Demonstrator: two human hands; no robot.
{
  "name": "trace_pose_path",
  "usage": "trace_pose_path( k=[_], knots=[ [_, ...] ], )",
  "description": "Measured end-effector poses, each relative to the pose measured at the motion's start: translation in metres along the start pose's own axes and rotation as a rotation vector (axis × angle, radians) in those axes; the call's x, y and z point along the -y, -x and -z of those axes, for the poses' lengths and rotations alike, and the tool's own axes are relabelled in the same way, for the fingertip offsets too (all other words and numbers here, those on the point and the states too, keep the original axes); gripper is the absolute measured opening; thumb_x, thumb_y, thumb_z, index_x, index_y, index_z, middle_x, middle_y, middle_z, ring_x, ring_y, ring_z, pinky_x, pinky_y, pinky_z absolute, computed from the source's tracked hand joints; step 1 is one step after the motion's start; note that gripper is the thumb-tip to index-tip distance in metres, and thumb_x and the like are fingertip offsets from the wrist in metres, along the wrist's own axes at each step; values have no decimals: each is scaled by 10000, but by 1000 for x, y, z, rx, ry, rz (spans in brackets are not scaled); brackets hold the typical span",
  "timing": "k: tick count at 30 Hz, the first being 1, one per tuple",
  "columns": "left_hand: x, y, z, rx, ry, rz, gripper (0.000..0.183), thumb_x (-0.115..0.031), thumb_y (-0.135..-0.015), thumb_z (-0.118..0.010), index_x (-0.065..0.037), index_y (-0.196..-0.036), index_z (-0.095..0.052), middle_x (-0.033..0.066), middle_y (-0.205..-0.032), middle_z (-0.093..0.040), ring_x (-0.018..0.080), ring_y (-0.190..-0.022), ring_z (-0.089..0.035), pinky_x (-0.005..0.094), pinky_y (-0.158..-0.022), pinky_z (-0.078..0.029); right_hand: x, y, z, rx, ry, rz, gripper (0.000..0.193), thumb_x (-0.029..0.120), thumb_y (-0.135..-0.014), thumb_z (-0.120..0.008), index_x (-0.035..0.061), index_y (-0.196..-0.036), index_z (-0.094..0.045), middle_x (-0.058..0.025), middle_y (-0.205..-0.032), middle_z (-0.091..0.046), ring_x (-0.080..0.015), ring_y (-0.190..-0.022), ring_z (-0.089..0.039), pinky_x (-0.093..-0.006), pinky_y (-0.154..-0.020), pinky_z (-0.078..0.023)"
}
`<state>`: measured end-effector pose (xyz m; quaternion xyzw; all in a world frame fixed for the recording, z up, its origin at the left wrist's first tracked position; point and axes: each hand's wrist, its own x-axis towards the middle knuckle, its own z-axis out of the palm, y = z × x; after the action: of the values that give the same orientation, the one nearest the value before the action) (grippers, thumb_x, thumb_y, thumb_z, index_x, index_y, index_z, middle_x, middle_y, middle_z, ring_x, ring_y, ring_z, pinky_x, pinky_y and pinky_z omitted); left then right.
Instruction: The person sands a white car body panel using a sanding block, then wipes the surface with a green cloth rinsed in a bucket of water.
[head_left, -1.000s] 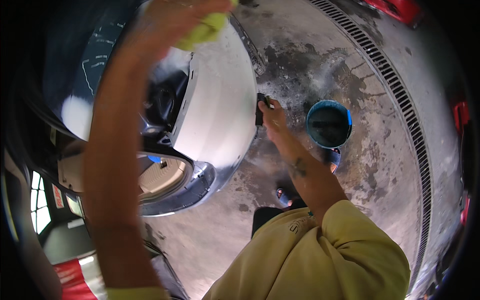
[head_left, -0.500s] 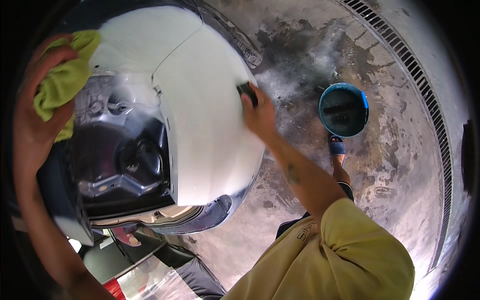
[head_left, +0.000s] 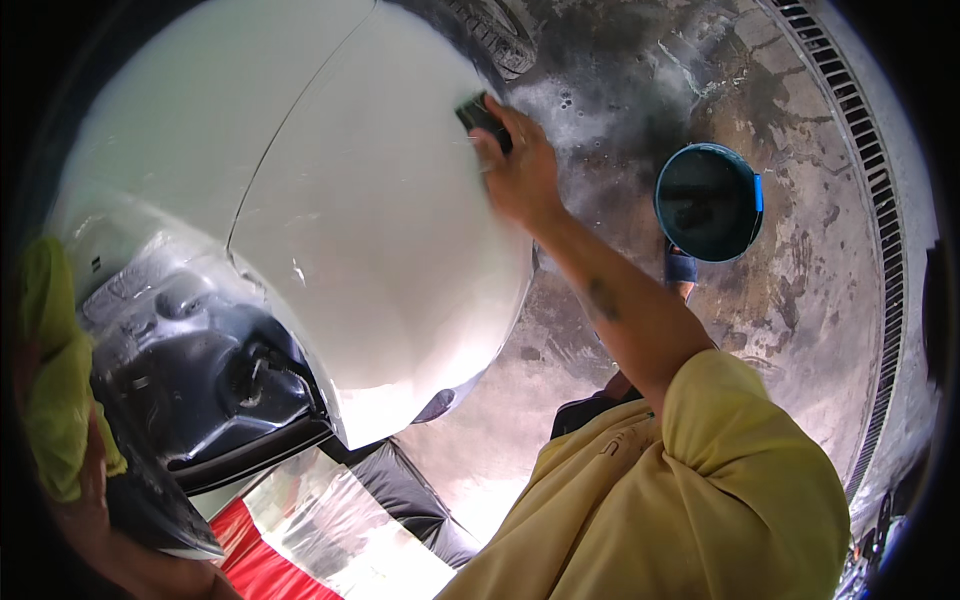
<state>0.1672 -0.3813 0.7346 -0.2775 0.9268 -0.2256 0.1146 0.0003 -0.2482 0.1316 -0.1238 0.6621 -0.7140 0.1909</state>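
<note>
A pale, whitish curved car body panel (head_left: pixel 390 230) fills the middle of the view, with a thin seam running down it. My right hand (head_left: pixel 528 168) grips a small dark block (head_left: pixel 480 115), perhaps a sanding block, and presses it on the panel's right edge. At the far left, my left hand (head_left: pixel 94 478) is closed on a yellow-green cloth (head_left: pixel 55 360), which covers most of its fingers. Between that cloth and the panel lies an open dark cavity (head_left: pixel 210 390) of the car body.
A dark teal bucket (head_left: pixel 722 165) with a blue grip stands on the stained concrete floor (head_left: pixel 800 320), beside a sandalled foot (head_left: pixel 682 270). A drain grate (head_left: pixel 866 150) curves along the right. Red and white sheeting (head_left: pixel 265 550) lies at the lower left; a tyre (head_left: pixel 495 35) shows at the top.
My right hand has slid the block farther up along the panel edge. My left hand with the cloth sits lower and farther left in view. The whole view has shifted.
</note>
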Motion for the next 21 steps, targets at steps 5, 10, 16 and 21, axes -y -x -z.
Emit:
trace_pose_path(
  k=[5, 10, 16, 21],
  knots=[
    [-53, -2, 4, 30, 55, -138, 651, 12, -899, -747, 27, -1514, -534, 162, -1510, -587, 276, -1380, -574, 413, -1181, -445, -23, 95, 15, 51, 161, 167, 553, 230, -998, -744, 90, -1503, -568, -180, -1365, -656, -380, -1253, -601, -481, -1069, -493],
    [-48, -4, 2, -27, -7, -245, 631, -78, -889, -765, 3, -1482, -566, 195, -1503, -590, 340, -1377, -579, 469, -1190, -433, 5, -42, -8, 4, -23, 25, 481, 226, -999, -744, 42, -1428, -628, -202, -1305, -691, -350, -1209, -625, -436, -1061, -504],
    [-145, -24, -12, -129, 13, -204, 471, -251, -787, -854, -130, -1220, -717, 213, -1310, -655, 423, -1229, -619, 560, -1035, -517, -19, 93, 24, 139, 76, 50, 512, 182, -1021, -703, 83, -1504, -566, -225, -1401, -630, -389, -1281, -600, -496, -1128, -459],
    [-127, -16, -30, -254, 113, 68, 417, -338, -799, -874, -183, -1162, -739, 221, -1274, -668, 442, -1200, -635, 590, -990, -545, -12, -104, -22, 50, 27, -3, 490, 224, -1037, -673, 28, -1475, -577, -259, -1351, -662, -385, -1263, -626, -467, -1110, -481]
  ],
)
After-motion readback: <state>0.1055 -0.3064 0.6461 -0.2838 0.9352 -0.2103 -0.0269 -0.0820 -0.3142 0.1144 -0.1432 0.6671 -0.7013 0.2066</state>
